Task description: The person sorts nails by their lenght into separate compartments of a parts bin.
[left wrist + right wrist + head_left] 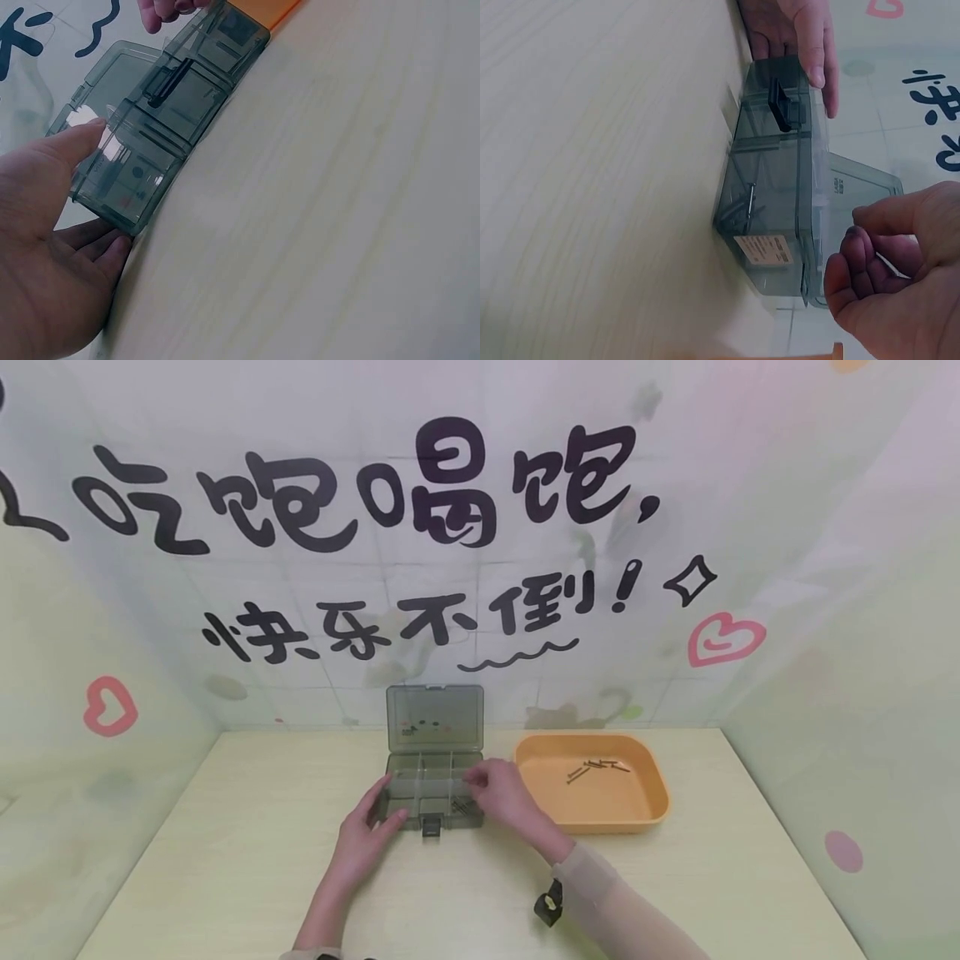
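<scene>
A smoky clear compartment box [435,810] stands on the table, its lid [435,718] raised at the back. My left hand [365,841] holds the box's left end, thumb at the rim and fingers around the lower side in the left wrist view. Several screws [461,806] lie in the front right compartment. Over the box's right side is my right hand [900,262], fingers curled and thumb close to the index fingertip; whether something thin is pinched there, I cannot tell. A pale translucent strip [431,787] runs across the box's middle.
To the right of the box sits an orange tray [648,810] with several screws [596,766] inside. A black latch [431,825] sticks out at the box front. Behind the table rises a printed backdrop [450,568] with black lettering.
</scene>
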Demonstrator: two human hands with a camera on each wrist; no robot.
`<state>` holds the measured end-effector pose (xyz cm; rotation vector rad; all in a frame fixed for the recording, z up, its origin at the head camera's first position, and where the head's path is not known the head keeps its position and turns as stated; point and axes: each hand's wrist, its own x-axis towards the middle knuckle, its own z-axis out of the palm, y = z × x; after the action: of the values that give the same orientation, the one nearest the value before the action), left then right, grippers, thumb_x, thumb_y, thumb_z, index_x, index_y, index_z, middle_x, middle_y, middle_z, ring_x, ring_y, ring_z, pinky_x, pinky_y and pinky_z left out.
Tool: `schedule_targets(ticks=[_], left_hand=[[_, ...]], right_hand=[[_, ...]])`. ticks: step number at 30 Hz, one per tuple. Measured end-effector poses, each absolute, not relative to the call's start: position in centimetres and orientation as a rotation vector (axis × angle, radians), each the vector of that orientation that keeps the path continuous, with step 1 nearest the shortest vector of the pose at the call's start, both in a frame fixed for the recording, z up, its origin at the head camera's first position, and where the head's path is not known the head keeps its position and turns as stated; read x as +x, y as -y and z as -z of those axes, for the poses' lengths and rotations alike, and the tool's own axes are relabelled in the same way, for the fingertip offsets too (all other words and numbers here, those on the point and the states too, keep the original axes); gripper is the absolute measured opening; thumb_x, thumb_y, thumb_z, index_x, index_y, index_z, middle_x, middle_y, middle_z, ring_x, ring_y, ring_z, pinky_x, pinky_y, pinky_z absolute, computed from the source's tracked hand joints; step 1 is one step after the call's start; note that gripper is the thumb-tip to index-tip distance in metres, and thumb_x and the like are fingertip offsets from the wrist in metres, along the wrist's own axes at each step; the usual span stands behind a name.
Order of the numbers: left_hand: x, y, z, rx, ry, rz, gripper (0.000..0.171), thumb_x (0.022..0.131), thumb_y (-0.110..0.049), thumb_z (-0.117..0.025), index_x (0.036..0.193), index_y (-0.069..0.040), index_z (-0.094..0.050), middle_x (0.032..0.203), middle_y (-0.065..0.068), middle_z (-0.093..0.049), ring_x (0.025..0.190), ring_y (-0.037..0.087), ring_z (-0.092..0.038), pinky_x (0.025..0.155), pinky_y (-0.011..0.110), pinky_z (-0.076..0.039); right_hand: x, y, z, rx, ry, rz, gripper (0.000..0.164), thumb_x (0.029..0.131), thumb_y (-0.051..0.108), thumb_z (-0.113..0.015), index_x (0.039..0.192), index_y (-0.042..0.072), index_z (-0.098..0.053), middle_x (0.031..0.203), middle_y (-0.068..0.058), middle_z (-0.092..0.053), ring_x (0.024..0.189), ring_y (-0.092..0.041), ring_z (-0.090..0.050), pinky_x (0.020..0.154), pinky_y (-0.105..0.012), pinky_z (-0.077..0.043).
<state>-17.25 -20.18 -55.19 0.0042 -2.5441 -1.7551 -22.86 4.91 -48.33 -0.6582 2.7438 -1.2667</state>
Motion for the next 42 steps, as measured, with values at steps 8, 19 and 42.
schedule_targets(ticks=[8, 19, 42], left_hand=[[-17.3, 20.2, 55.0, 0.014, 2.557, 1.744, 0.073, 0.100, -0.034, -0.069, 0.160, -0.014, -0.034, 0.165, 0.025, -0.023, 0.148, 0.046, -0.027, 0.122, 0.048, -0.029], [-17.1, 20.2, 55.2, 0.032, 2.556, 1.753, 0.073, 0.100, -0.033, -0.070, 0.160, -0.013, -0.034, 0.165, 0.025, -0.024, 0.148, 0.046, -0.027, 0.122, 0.048, -0.029], [-17.3, 20.4, 55.4, 0.036, 2.554, 1.801, 0.072, 0.101, -0.028, -0.069, 0.161, -0.016, -0.032, 0.166, 0.022, -0.023, 0.151, 0.041, -0.024, 0.123, 0.046, -0.028]], right_hand=[[-23.3, -5.8, 48.2, -0.700, -2.731, 1.297, 0.015, 0.092, -0.003, -0.069, 0.106, -0.004, -0.075, 0.097, -0.009, -0.072, 0.087, -0.020, -0.066, 0.076, -0.028, -0.060], [-23.3, -8.5, 47.8, -0.589, -2.700, 1.383, 0.017, 0.093, -0.001, -0.070, 0.109, -0.002, -0.075, 0.103, -0.011, -0.074, 0.094, -0.024, -0.068, 0.085, -0.038, -0.062], [-24.5, -16.3, 49.3, -0.353, -2.808, 1.397, 0.014, 0.092, 0.001, -0.073, 0.106, 0.001, -0.076, 0.099, -0.006, -0.074, 0.092, -0.024, -0.067, 0.084, -0.044, -0.060]])
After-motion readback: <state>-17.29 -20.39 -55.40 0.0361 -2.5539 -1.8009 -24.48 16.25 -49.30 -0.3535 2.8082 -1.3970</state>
